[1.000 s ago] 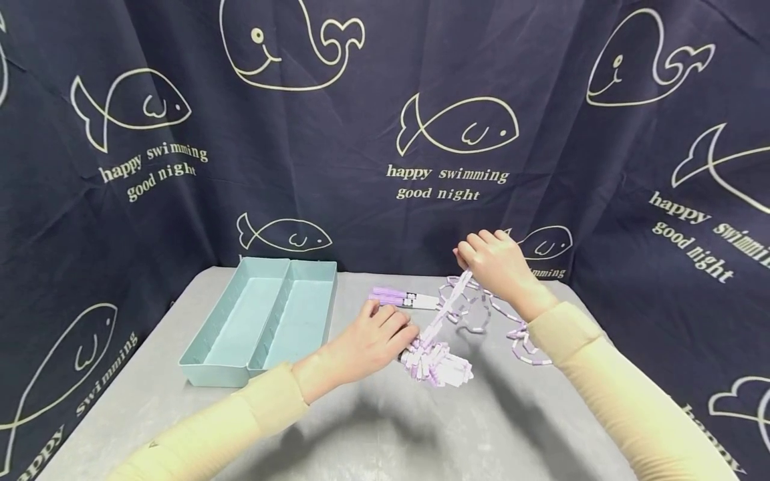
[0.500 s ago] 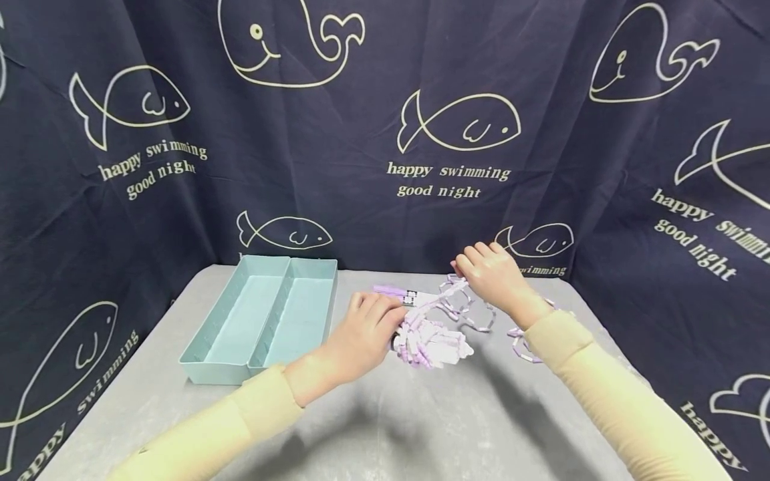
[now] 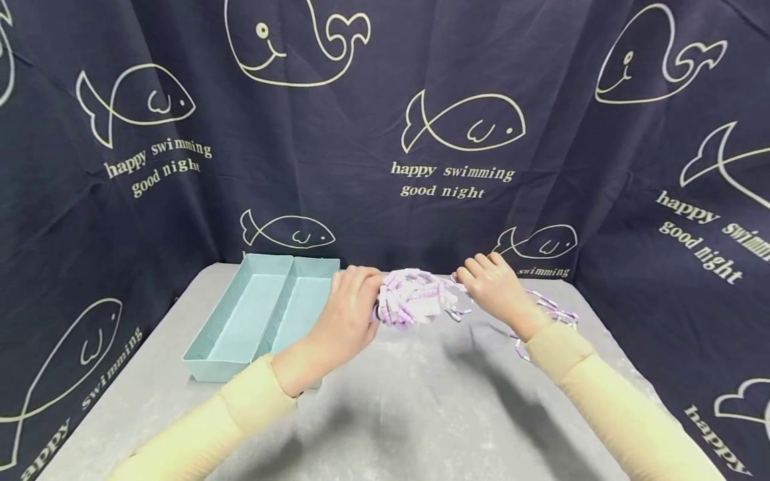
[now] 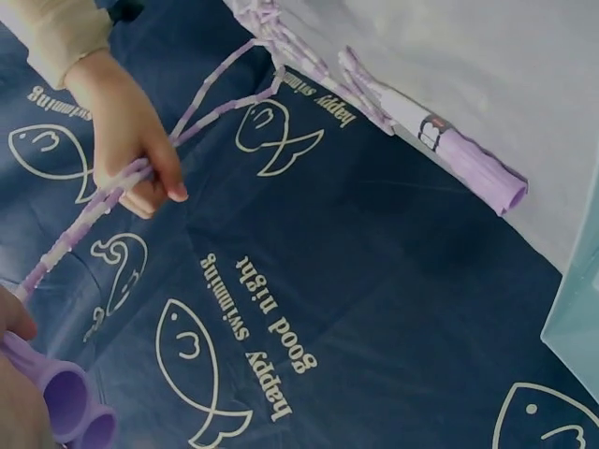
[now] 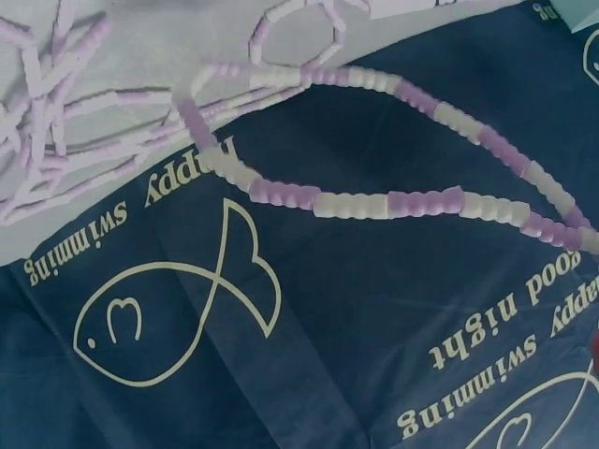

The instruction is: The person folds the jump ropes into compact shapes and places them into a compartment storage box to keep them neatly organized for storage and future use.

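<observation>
A purple and white beaded jump rope (image 3: pixel 415 294), bunched in coils, is in my left hand (image 3: pixel 345 310), above the table. In the left wrist view the open ends of its purple handles (image 4: pixel 70 402) poke out beside the left fingers. My right hand (image 3: pixel 493 287) grips a strand of the same rope to the right, and the beads (image 4: pixel 84 224) run fairly straight between the two hands. Beyond the right hand, a beaded loop (image 5: pixel 351 204) hangs in the right wrist view. The fingers of my left hand are largely hidden behind the coils in the head view.
A second jump rope (image 3: pixel 550 307) lies loosely on the grey table (image 3: pixel 397 414), its purple handle (image 4: pixel 482 173) showing in the left wrist view. Two light-blue trays (image 3: pixel 216 371) stand side by side at the left. Dark fish-print cloth (image 3: pixel 337 160) encloses the back and sides.
My left hand has moved up and leftward with the bunched rope, turning it. The strand between the hands has shortened, and my right hand has dropped slightly while keeping its grip.
</observation>
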Demonstrator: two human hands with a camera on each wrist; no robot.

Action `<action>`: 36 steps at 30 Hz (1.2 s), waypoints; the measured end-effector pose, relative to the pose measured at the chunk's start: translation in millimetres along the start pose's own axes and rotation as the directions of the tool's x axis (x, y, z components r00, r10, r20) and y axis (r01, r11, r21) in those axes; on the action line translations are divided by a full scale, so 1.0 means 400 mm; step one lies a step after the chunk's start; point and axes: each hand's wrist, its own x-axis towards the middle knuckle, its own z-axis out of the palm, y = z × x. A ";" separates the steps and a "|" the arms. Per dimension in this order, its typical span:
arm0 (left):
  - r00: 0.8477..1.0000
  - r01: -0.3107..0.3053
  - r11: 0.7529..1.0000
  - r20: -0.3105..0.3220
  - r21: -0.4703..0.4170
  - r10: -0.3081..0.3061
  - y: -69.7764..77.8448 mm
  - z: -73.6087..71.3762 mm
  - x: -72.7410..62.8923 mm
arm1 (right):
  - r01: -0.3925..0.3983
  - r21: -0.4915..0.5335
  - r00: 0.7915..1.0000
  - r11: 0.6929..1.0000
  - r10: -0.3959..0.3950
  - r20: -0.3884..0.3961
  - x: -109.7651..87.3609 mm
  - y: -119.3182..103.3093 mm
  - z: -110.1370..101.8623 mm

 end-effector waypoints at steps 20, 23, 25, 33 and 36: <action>0.949 0.302 0.916 0.010 0.263 -0.316 -0.041 0.031 0.009 | 0.119 0.003 0.969 0.993 -0.117 0.217 -0.008 -0.096 -0.012; 0.944 0.313 0.885 -0.016 0.345 -0.328 -0.059 0.046 0.006 | 0.103 0.015 0.964 0.995 -0.104 0.244 -0.001 -0.103 -0.015; 0.940 0.323 0.863 -0.026 0.387 -0.340 -0.070 0.056 0.001 | 0.101 0.019 0.964 0.995 -0.103 0.244 0.004 -0.108 -0.019; 0.920 0.329 0.773 -0.001 0.543 -0.391 -0.099 0.096 -0.024 | 0.184 0.005 0.960 0.983 -0.180 0.212 0.036 -0.128 -0.038; 0.917 0.306 0.745 0.029 0.593 -0.399 -0.105 0.110 -0.032 | 0.199 -0.028 0.956 0.980 -0.188 0.224 0.054 -0.135 -0.058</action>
